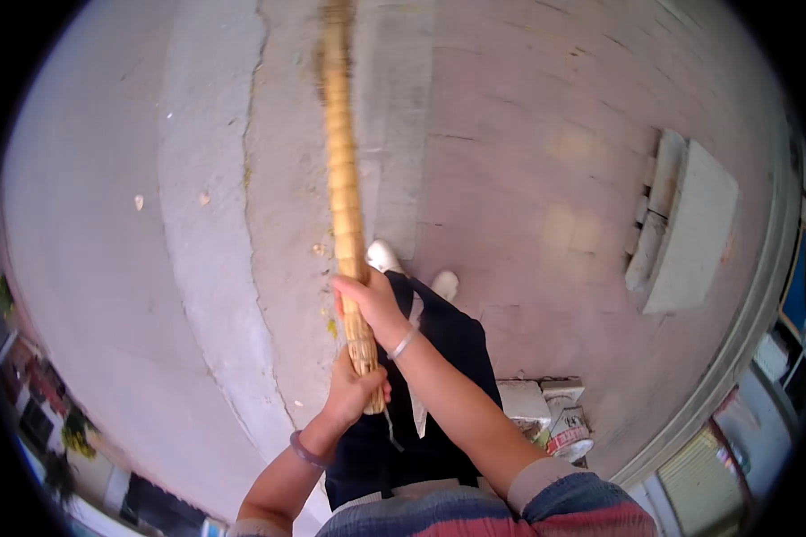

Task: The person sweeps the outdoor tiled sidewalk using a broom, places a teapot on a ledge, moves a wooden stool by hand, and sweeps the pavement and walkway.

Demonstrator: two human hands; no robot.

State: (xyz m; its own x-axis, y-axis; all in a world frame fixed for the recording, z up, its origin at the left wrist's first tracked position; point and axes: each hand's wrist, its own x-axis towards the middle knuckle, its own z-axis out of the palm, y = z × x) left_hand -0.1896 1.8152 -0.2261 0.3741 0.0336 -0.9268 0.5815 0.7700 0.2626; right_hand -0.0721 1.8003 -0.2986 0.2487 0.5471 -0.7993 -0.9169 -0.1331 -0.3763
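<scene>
A long straw-coloured broom (pixel 342 170), its handle made of bound stalks, runs from my waist up to the top edge of the view. Its far end is smeared by motion and cut off there. My left hand (pixel 356 392) is closed round the handle's near end, where a thin cord loop dangles. Higher up the handle, my right hand (pixel 374 306) grips it with the fingers wrapped round and the thumb on top. Below the broom, my white shoes (pixel 384 256) stand on the pavement.
Pinkish paving (pixel 528 179) lies to the right, with a pale stone bench (pixel 694 228) on it. A printed bucket (pixel 569 434) stands beside a white block (pixel 524 401) near my right side. Dry leaves (pixel 204 199) dot the grey ground at left.
</scene>
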